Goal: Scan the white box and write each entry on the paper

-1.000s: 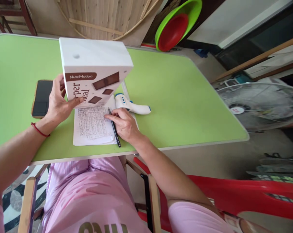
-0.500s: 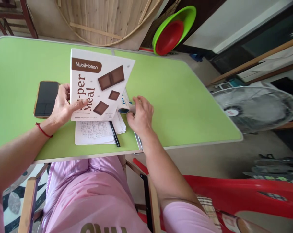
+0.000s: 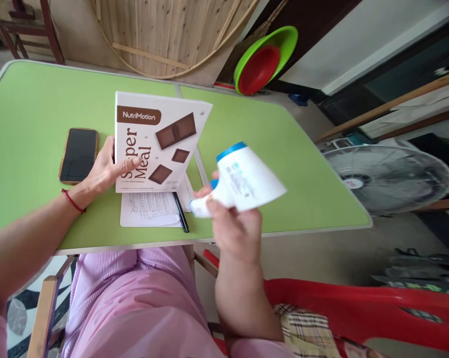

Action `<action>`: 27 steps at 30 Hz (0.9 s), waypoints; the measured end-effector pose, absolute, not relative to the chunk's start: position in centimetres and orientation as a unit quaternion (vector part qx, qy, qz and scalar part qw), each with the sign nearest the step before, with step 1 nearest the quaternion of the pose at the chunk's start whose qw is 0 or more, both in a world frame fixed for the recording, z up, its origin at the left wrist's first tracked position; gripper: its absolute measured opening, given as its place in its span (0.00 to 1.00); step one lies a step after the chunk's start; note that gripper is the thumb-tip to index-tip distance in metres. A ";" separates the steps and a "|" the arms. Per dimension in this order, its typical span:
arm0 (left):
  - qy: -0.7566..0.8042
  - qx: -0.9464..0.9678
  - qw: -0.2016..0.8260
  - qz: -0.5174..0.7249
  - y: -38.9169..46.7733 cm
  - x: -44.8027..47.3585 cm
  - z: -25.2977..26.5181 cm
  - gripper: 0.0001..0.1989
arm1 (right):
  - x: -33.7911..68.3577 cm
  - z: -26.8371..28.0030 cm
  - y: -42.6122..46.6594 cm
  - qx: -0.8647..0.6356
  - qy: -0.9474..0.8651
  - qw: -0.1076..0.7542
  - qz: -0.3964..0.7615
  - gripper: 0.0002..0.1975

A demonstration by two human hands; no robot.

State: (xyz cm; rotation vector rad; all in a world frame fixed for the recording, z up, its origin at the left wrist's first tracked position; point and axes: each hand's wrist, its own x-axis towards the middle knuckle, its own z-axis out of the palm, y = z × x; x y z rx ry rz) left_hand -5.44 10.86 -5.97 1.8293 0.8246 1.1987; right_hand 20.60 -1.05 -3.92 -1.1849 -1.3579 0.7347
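Observation:
My left hand (image 3: 111, 166) grips the lower left of a white NutriMotion "Super Meal" box (image 3: 172, 117), its thumb across the front. The box stands upright above the green table and shows brown chocolate pieces. Raised over the table's front, my right hand (image 3: 235, 226) is wrapped round the handle of a white and blue gun-shaped device (image 3: 247, 176), which looks like an infrared thermometer. Motion blurs the printing on it. Below the box lie handwritten papers (image 3: 148, 211) with a black pen (image 3: 182, 213) on them. The box hides part of the papers.
A dark-screened phone (image 3: 79, 155) lies on the green table (image 3: 34, 119), left of my left hand. Beyond the table's right edge stands a fan (image 3: 388, 179). Green and red basins (image 3: 258, 69) lean behind the table, and a red chair (image 3: 339, 298) is at lower right.
My right hand has lifted the thermometer off the table and swung it up, rightward and towards me. The box stays in my left hand. The whole view has shifted slightly.

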 end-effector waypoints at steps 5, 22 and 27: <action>0.335 0.697 0.414 0.481 11.1 -5.6 -5.7 0.35 | 15.4 -4.4 -5.3 -0.445 -0.503 0.517 0.531 0.08; 0.375 0.676 0.428 0.468 10.5 -5.6 -4.7 0.33 | 12.9 -5.1 -2.8 -0.473 -0.448 0.502 0.568 0.13; 0.371 0.658 0.446 0.480 10.6 -5.4 -4.7 0.33 | 12.8 -5.1 -2.4 -0.469 -0.466 0.492 0.567 0.12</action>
